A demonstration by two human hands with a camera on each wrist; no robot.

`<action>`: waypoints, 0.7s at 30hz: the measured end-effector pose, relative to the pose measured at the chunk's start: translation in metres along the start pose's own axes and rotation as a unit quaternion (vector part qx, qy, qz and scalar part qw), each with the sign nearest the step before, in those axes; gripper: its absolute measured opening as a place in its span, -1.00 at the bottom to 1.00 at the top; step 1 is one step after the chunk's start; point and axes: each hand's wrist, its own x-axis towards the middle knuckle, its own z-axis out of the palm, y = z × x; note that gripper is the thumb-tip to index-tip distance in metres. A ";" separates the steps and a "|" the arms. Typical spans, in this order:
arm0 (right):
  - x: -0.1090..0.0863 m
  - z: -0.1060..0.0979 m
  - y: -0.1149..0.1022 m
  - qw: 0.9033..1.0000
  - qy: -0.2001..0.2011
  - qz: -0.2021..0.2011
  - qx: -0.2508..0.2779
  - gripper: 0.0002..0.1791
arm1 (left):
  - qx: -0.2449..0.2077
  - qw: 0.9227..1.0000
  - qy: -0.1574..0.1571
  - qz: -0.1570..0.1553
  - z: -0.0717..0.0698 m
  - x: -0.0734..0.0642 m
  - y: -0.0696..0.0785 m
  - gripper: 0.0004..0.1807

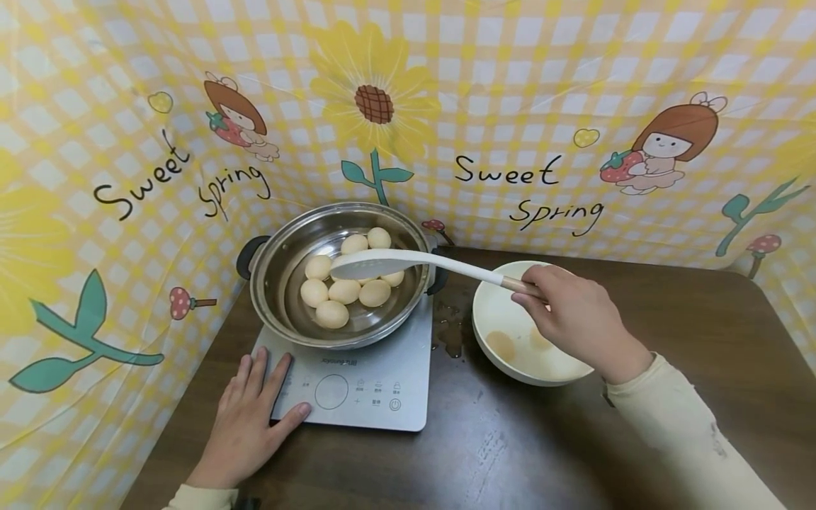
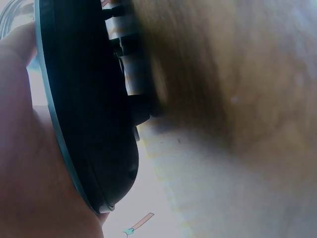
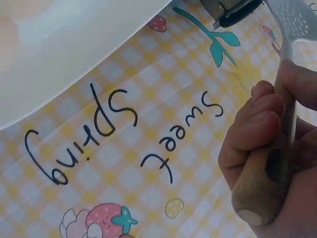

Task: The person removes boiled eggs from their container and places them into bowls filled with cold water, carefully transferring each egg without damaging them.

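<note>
My right hand (image 1: 576, 319) grips the wooden handle of a white slotted spoon (image 1: 376, 265), its fingers curled round it in the right wrist view. The spoon's perforated head (image 3: 300, 26) hangs over the steel pot (image 1: 280, 273), hiding part of the eggs. Several pale eggs (image 1: 333, 314) lie in the pot, which stands on a silver induction cooker (image 1: 382, 375). A white bowl (image 1: 491, 304) below my right hand holds eggs (image 1: 500, 346), partly hidden by that hand. My left hand (image 1: 245, 411) rests spread on the cooker's left front corner, whose black underside (image 2: 89, 109) fills much of the left wrist view.
Everything stands on a dark brown table (image 1: 510, 439). Between pot and bowl lies a small wet patch (image 1: 451, 338). A yellow checked cloth (image 1: 484, 64) hangs behind and at the left. Black side handles (image 1: 250, 256) stick out from the pot.
</note>
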 end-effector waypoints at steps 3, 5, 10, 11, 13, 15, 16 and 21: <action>0.003 0.005 -0.001 1.000 0.005 -0.012 -0.004 -0.78 | -0.002 1.000 -0.001 0.001 0.000 -0.001 0.000 -0.07; 0.004 0.008 -0.001 1.000 0.010 -0.020 -0.008 -0.77 | -0.004 1.000 0.000 0.002 0.000 -0.001 -0.001 -0.07; 0.005 0.011 0.000 0.999 0.015 -0.025 -0.014 -0.76 | -0.004 1.000 0.002 0.003 -0.001 0.000 0.000 -0.07; 0.005 0.011 0.000 1.000 0.014 -0.024 -0.015 -0.77 | -0.005 1.000 0.003 0.003 -0.001 0.000 0.000 -0.07; 0.006 0.012 0.000 0.999 0.012 -0.024 -0.018 -0.77 | -0.005 1.000 0.005 0.005 -0.001 0.000 0.000 -0.07; 0.006 0.013 0.000 0.999 0.010 -0.024 -0.023 -0.77 | -0.005 1.000 0.010 0.008 0.000 0.000 -0.001 -0.07; 0.006 0.013 -0.001 0.999 0.009 -0.024 -0.025 -0.78 | -0.005 1.000 0.011 0.009 0.001 0.000 -0.001 -0.07; 0.006 0.014 -0.001 0.999 0.006 -0.021 -0.035 -0.78 | -0.004 1.000 0.013 0.012 0.002 -0.001 -0.002 -0.07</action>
